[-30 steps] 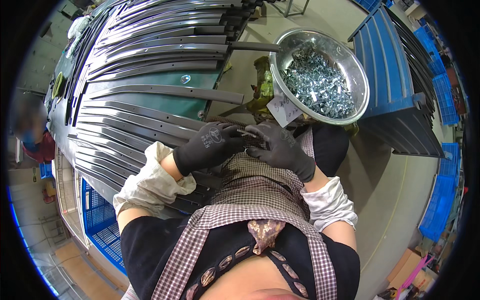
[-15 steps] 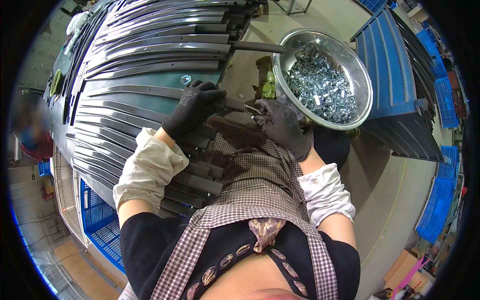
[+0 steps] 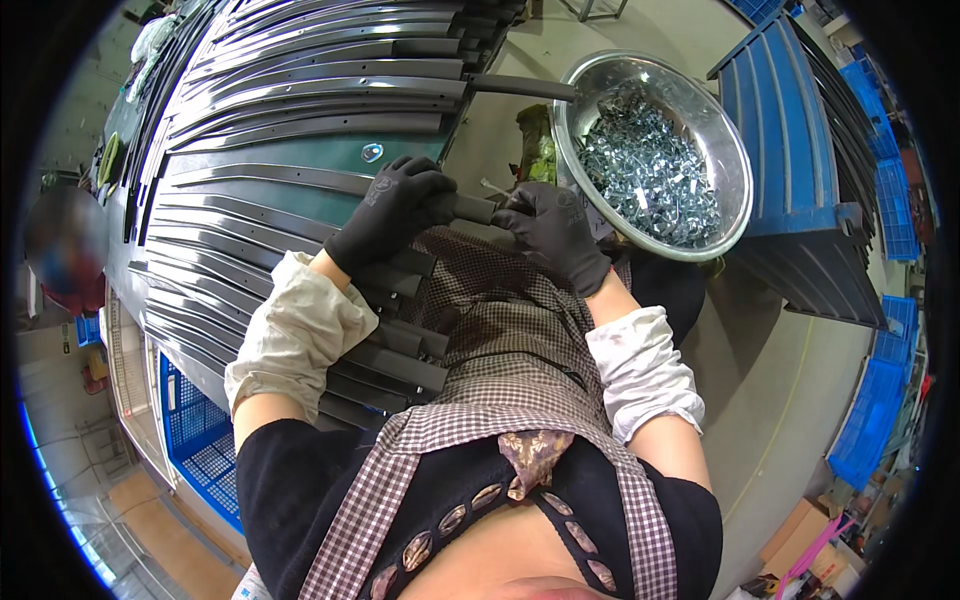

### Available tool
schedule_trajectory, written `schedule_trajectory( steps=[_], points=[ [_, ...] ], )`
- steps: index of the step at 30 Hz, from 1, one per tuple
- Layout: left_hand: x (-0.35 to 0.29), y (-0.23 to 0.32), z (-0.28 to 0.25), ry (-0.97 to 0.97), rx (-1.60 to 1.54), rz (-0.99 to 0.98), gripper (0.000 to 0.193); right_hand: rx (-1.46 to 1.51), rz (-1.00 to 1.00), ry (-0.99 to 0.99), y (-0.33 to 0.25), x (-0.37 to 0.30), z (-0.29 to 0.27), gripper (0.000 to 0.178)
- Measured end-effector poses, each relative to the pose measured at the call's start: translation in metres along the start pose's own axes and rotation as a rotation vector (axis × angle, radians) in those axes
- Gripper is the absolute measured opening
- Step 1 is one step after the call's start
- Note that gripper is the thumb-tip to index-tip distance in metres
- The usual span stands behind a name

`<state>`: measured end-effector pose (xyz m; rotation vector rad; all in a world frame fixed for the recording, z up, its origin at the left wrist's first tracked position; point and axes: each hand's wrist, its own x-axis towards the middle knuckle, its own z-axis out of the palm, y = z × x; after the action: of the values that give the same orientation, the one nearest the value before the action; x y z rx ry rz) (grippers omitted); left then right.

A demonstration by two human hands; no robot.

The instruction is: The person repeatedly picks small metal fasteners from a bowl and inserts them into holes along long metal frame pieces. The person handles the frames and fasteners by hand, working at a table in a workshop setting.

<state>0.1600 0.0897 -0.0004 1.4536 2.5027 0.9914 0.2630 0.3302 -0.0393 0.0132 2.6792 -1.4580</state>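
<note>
A green work table [image 3: 300, 160] is seen from above, covered with rows of long, narrow, slightly curved strips [image 3: 300, 95] of dark grey material with a dull sheen, laid side by side. To the right stands a round, shiny steel bowl [image 3: 740, 160], heaped with small, bright silvery metal clips [image 3: 650, 170] in a tangled pile. Beyond the bowl a ribbed blue plastic crate [image 3: 790, 130] is tilted on its side, and more blue crates are stacked at the far right. A pale concrete floor [image 3: 790, 380] is seen below.

One dark strip [image 3: 300, 181] is singled out near the table's front edge. It is flat, smooth and matt, with small holes along its length, and its near end juts past the table toward the bowl.

Both hands are covered by black knitted gloves with a rubbery coating, and cream cloth sleeve covers are worn on the forearms. The left hand [image 3: 392, 210] is curled over the strip close to its end, fingers wrapped around it in a firm grasp. The right hand [image 3: 548, 232] is closed on the very tip of the same strip, fingers bent tight against it, just beside the left hand and close to the bowl's rim. Whether a clip is pinched there cannot be told. A checked apron [image 3: 500, 330] is seen beneath the hands.
</note>
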Motion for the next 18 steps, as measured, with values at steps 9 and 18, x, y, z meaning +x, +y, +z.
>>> schedule_trajectory(
  steps=[9, 18],
  points=[
    [-0.003, -0.002, 0.004, 0.036, -0.009, -0.024, 0.034, -0.224, -0.282, 0.134, 0.014, -0.047, -0.004, 0.026],
    [-0.002, -0.005, 0.0, -0.02, 0.065, 0.049, 0.033, -0.597, -0.33, 0.146, -0.014, -0.024, 0.014, 0.013]
  ],
)
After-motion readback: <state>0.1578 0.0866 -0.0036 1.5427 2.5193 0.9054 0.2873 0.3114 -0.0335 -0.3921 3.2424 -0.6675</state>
